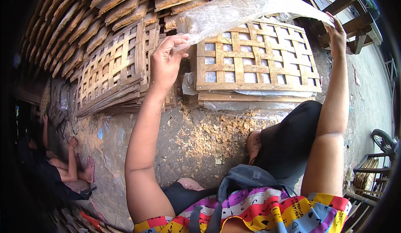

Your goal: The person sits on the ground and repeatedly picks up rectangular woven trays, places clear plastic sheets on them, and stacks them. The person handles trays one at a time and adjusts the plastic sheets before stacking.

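A thin translucent sheet (pixel 246 3) stretches between both hands, held up over a bamboo lattice tray (pixel 255 59). My left hand (pixel 166 61) pinches the sheet's left corner. My right hand (pixel 337 34) grips its right corner, farther away. The lattice tray lies on top of a low stack of similar trays (pixel 250 97) with pale sheets between them.
A second, slanted stack of lattice trays (pixel 115 72) sits to the left. Rows of brown bars on racks (pixel 100 11) fill the upper left. Crumbs (pixel 217 134) litter the concrete floor. Another person (pixel 50 166) sits at the far left. A wheel (pixel 383 140) and wooden frames stand right.
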The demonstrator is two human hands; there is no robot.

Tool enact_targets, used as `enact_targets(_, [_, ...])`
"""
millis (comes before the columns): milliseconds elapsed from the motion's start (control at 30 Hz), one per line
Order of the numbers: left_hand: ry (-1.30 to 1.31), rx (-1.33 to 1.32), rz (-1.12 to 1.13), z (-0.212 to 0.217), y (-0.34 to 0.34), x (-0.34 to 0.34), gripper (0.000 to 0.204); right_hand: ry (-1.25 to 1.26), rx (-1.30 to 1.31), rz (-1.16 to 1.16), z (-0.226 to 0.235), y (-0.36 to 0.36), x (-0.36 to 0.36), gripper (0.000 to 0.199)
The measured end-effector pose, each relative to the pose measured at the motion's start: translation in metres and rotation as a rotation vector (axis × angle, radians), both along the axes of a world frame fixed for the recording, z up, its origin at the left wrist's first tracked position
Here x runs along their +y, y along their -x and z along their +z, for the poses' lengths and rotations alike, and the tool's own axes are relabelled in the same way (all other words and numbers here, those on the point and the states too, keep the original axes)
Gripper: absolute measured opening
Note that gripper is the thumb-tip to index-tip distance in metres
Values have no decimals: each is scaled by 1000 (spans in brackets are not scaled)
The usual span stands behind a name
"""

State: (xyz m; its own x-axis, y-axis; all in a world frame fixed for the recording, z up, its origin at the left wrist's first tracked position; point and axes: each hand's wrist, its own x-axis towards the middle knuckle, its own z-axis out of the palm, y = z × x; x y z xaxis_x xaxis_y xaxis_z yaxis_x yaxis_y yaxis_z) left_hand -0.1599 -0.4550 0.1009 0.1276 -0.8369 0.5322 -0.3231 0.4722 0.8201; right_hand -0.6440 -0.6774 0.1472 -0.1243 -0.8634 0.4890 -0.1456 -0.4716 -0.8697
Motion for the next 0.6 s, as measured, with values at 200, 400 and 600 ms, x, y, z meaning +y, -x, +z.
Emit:
enact_targets(200, [-99, -85, -33, -82, 27, -32, 8, -223, 544, 93, -66, 76, -18, 43])
enact_targets(400, [-329, -46, 4, -122, 22, -40, 13, -383, 443, 41, -71, 55, -14, 38])
enact_targets(600, [-465, 251, 8, -85, 24, -84, 19, -683, -426, 71, -81, 19, -58, 51])
